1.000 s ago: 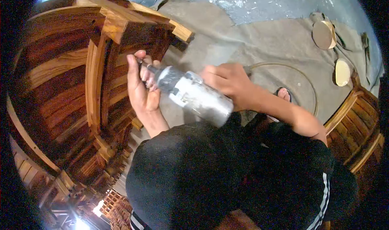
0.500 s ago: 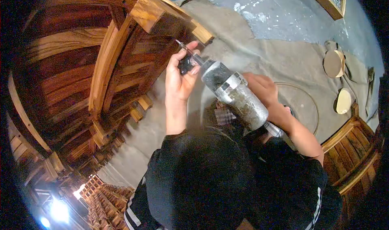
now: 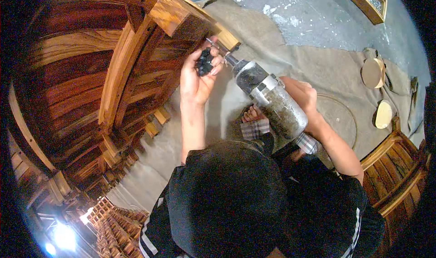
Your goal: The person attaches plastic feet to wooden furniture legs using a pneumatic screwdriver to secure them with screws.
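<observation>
A grey metal power screwdriver slants across the middle, its narrow bit end pointing up and left toward a wooden piece. Around the back of its body, my right hand is closed, with part of the grip hidden behind the tool. My left hand cups a clump of small black pieces in its curled fingers, too small to name surely. Its thumb and forefinger are up beside the bit, close under the wooden block of a slatted wooden chair.
Rows of wooden chair frames run off to the lower left. Brown cloth covers the floor, with a hose and two round pads on it. A wooden tray lies top right. Another person's hand and plaid sleeve show beneath the tool.
The screwdriver and my right hand have shifted slightly right. My left hand has turned, showing more of the black pieces, and its fingertips have moved up nearer the wooden block.
</observation>
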### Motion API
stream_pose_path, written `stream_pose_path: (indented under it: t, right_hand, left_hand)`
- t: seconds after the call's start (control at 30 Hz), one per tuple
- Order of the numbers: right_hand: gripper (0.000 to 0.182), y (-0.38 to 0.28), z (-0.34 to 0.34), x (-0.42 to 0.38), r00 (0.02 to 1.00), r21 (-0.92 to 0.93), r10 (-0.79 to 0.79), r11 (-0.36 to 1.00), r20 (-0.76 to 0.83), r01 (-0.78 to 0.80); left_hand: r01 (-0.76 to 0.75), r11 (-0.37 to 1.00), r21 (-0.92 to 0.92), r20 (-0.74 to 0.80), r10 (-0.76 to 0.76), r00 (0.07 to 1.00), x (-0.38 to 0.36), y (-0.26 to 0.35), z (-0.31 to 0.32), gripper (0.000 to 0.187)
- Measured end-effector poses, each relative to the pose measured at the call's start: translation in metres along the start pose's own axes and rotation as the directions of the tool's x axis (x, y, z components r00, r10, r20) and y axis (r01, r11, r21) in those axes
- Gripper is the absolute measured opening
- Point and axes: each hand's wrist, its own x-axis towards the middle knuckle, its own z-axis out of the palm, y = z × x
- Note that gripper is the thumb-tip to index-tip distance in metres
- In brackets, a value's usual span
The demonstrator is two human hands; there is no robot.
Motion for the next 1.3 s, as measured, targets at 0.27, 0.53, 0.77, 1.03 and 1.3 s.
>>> stream_pose_path:
  t: [0.27, 0.53, 0.77, 1.03, 1.3]
  right_hand:
    - [0.032, 0.002, -0.001, -0.002, 1.0, -0.029, -0.004, 1.0, -0.012, 0.004]
    - [0.034, 0.006, -0.001, -0.006, 1.0, 0.028, 0.016, 0.999, 0.019, -0.017]
    - [0.038, 0.006, -0.002, -0.007, 0.999, 0.079, -0.005, 0.997, 0.034, 0.002]
    - [0.042, 0.009, -0.001, -0.012, 0.995, 0.14, 0.027, 0.989, 0.096, -0.04]
    - [0.052, 0.017, 0.005, -0.019, 0.996, 0.076, 0.013, 0.997, 0.084, -0.02]
  left_hand:
    - [-0.011, 0.994, 0.105, -0.042, 0.015, 0.999, 0.003, -0.001, 0.004, 0.039]
    - [0.002, 0.983, 0.183, -0.105, 0.017, 0.994, 0.002, -0.005, 0.009, 0.032]
    - [0.06, 0.995, 0.074, -0.044, -0.057, 0.997, -0.001, 0.0, 0.008, 0.029]
    - [0.143, 0.989, 0.029, 0.077, -0.145, 0.986, -0.002, 0.003, 0.013, 0.029]
    - [0.117, 0.971, 0.209, 0.04, -0.128, 0.991, -0.007, 0.011, 0.012, 0.034]
